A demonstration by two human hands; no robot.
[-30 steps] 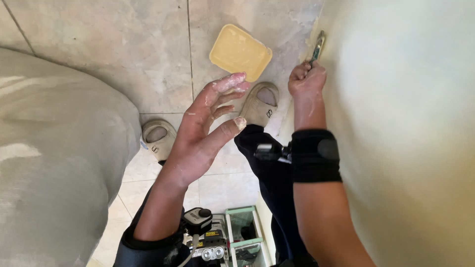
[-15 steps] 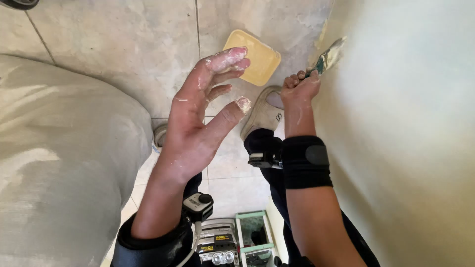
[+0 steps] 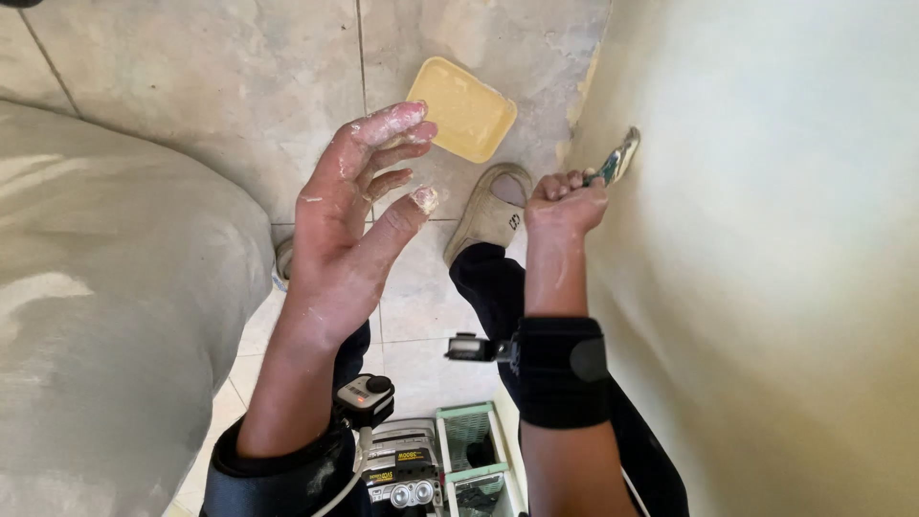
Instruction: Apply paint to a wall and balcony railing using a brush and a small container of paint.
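My right hand [image 3: 563,203] is closed around the handle of a putty knife [image 3: 617,160], whose blade rests against the pale wall [image 3: 766,249] on the right. My left hand [image 3: 356,211] is raised in the air with fingers apart and palm toward me, holding nothing. White plaster smears its fingertips. A black band with a small device [image 3: 560,369] wraps my right forearm, and another device [image 3: 367,397] sits at my left wrist.
A yellow square tray [image 3: 462,107] lies on the tiled floor [image 3: 191,77] below my hands. My beige shoe [image 3: 490,213] and dark trouser leg stand beside the wall. A large grey covered shape [image 3: 105,316] fills the left. A green-framed box [image 3: 474,464] hangs near my waist.
My right hand has moved right and brought the putty knife onto the wall. My left hand has lifted slightly and stays spread. The view has shifted a little.
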